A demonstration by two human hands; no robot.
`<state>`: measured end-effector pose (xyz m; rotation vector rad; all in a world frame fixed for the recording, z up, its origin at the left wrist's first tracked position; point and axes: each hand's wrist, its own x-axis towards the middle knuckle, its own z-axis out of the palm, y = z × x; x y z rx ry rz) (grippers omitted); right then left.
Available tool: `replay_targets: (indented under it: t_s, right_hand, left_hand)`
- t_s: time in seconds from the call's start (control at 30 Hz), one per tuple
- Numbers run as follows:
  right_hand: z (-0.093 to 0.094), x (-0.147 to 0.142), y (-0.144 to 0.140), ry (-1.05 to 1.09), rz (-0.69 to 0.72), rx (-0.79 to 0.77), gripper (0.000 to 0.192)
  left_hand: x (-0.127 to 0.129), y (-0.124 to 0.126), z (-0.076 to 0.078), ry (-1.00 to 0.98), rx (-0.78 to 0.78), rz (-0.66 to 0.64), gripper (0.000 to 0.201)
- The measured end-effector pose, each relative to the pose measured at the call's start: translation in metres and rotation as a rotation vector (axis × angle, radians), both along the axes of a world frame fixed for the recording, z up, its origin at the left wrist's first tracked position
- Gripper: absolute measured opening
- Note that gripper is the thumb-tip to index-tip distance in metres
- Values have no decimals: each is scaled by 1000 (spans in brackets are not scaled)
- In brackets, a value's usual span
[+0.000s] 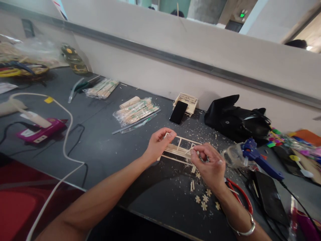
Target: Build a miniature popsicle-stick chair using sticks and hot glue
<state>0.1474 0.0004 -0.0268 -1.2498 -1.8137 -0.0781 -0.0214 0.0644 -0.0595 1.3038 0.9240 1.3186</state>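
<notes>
A small model frame of thin wooden sticks (177,156) is just in front of me on the dark table. My left hand (160,144) pinches its left upper corner between thumb and fingers. At the frame's right end, my right hand (208,162) has thumb and fingertips pressed together on a short wooden stick (188,151), which lies across the frame. Part of the frame's right end is hidden behind that hand. Several small flower-shaped wooden pieces (205,198) and short stick pieces (192,185) lie below the right hand.
Beyond the frame lie a phone (179,112) against a finished-looking wooden model (189,99) and bagged sticks (140,111). To the right are a black bag (237,118), a blue glue gun (260,160) and red-handled pliers (242,194). A white cable (71,134) and purple power strip (41,130) are left.
</notes>
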Motion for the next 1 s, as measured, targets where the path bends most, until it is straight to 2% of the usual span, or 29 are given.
replay_targets:
  t_s: [0.57, 1.0]
  right_hand:
    - [1, -3, 1, -5, -39, -28, 17]
    - [6, -11, 0, 23, -186, -156, 22]
  left_hand:
    - [-1, -1, -5, 40, 25, 8, 28]
    - [-1, -3, -4, 82, 21, 7, 34]
